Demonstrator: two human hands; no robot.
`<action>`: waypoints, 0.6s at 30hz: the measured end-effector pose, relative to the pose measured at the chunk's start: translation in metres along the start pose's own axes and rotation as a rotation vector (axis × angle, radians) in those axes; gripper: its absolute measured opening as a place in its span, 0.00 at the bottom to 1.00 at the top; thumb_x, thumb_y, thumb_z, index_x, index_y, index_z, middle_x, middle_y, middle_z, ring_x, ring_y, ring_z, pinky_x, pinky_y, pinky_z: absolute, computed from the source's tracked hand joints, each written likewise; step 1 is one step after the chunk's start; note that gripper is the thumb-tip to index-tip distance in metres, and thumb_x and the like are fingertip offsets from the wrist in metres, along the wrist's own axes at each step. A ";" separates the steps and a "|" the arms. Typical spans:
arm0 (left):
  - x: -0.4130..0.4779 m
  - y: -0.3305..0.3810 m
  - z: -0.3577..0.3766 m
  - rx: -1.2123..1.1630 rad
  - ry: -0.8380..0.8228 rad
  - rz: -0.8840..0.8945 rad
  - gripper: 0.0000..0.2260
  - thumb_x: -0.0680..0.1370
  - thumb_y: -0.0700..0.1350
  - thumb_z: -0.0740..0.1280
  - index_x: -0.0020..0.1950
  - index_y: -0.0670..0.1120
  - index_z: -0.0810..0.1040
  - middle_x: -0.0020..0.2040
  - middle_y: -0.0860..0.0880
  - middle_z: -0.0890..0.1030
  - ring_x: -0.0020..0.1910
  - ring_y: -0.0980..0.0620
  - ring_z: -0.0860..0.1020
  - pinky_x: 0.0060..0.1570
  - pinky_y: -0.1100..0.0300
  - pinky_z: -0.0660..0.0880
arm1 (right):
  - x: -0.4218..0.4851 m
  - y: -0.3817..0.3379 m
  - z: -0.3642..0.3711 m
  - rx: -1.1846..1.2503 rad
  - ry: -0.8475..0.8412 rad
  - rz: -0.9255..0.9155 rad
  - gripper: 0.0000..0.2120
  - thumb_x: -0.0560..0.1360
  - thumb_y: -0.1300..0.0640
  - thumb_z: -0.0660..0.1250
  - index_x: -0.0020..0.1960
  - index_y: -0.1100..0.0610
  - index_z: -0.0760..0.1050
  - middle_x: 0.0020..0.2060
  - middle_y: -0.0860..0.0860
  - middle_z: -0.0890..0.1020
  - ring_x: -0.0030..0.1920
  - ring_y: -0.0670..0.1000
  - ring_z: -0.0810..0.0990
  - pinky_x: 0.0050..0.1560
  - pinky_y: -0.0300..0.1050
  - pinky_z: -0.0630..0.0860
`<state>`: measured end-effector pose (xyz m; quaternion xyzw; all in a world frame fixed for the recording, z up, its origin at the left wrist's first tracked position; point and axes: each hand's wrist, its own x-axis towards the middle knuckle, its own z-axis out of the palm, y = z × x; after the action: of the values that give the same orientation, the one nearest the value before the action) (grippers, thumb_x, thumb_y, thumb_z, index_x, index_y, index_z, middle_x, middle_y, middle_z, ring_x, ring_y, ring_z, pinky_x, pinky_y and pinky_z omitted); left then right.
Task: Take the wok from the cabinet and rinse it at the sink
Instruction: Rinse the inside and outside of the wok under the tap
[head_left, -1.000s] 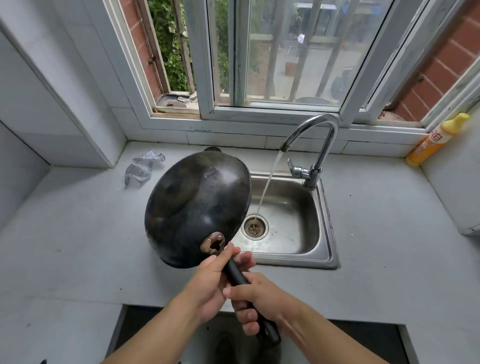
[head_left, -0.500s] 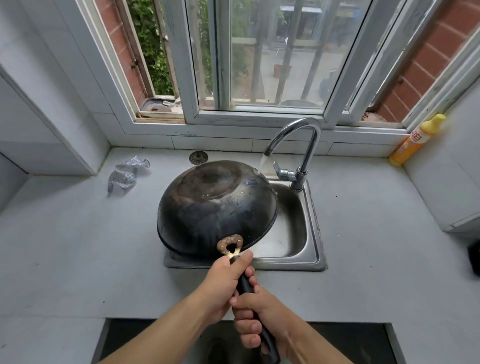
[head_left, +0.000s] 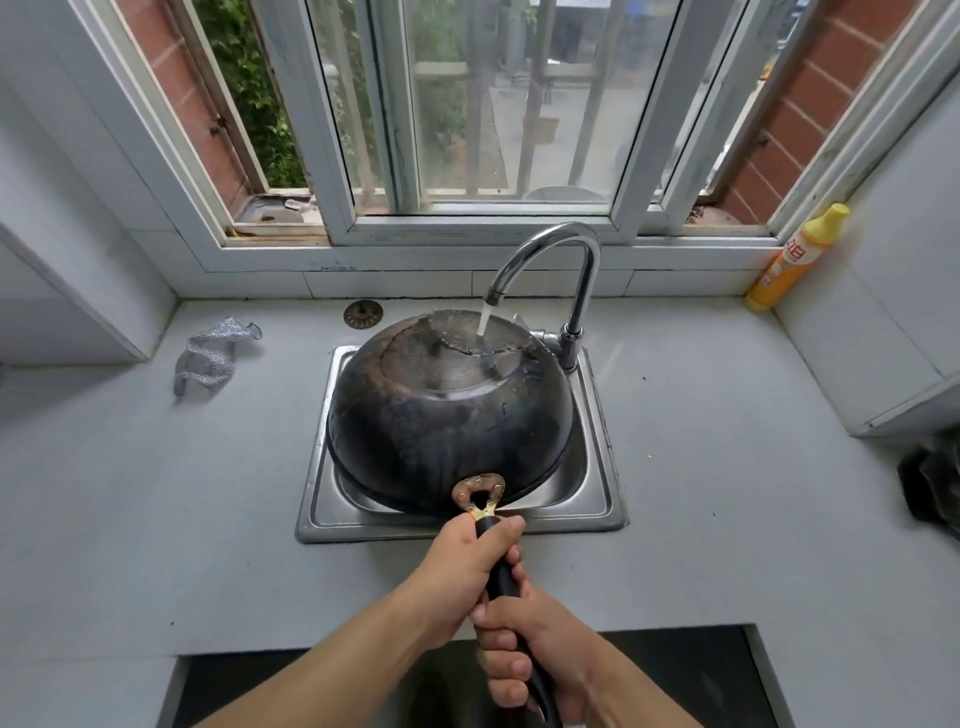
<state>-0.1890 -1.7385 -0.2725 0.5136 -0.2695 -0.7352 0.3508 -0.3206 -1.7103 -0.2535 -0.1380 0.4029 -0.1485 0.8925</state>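
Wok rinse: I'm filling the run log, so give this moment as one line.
wok: upside down over sink | faucet: running onto its underside | left hand, right hand: gripping handle

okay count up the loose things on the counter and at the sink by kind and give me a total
Wok: 1
Yellow bottle: 1
Silver scouring cloth: 1
Round drain strainer: 1
Total: 4

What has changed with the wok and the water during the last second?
The wok moved right, from beside the stream to over the sink, bottom up; water now hits its underside. The left hand and right hand kept their grip on the handle; the faucet kept running.
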 end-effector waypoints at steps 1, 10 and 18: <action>0.001 0.000 0.001 0.008 -0.010 0.002 0.14 0.83 0.46 0.68 0.42 0.41 0.72 0.36 0.42 0.75 0.34 0.45 0.77 0.35 0.57 0.79 | 0.000 0.000 -0.001 0.004 0.003 -0.003 0.10 0.80 0.68 0.63 0.42 0.59 0.68 0.25 0.53 0.64 0.19 0.47 0.66 0.20 0.38 0.67; 0.011 -0.011 0.002 0.067 -0.038 0.002 0.14 0.82 0.48 0.69 0.38 0.45 0.74 0.35 0.43 0.76 0.34 0.45 0.78 0.38 0.53 0.79 | 0.001 0.003 -0.012 -0.036 0.026 -0.004 0.12 0.81 0.67 0.62 0.40 0.59 0.68 0.24 0.53 0.65 0.20 0.47 0.67 0.21 0.39 0.68; 0.021 -0.014 -0.005 0.035 0.010 -0.014 0.14 0.82 0.45 0.69 0.36 0.45 0.75 0.34 0.42 0.76 0.33 0.44 0.78 0.37 0.53 0.79 | 0.013 -0.004 -0.018 -0.087 0.028 0.038 0.15 0.79 0.68 0.66 0.60 0.57 0.65 0.29 0.55 0.66 0.23 0.48 0.68 0.23 0.41 0.71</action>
<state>-0.1926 -1.7465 -0.2963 0.5249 -0.2769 -0.7304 0.3380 -0.3272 -1.7215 -0.2722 -0.1671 0.4240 -0.1159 0.8825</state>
